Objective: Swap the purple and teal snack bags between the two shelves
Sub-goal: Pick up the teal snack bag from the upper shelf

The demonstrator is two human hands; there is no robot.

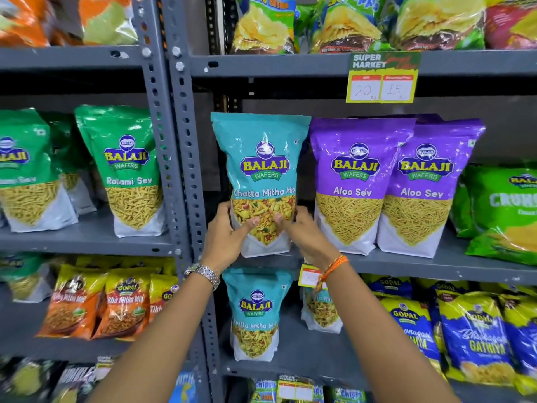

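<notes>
Gripping one teal bag (263,181), both hands stand it beside purple bags (354,184).

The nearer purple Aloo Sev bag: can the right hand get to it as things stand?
Probably yes, once freed. The right hand now grips the teal bag together with the left hand. The purple Aloo Sev bag stands just beside it, its front uncovered.

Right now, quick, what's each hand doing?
Left hand: closed on the lower left edge of the teal Khatta Mitha Mix bag.
Right hand: closed on the same bag's lower right edge.
</notes>
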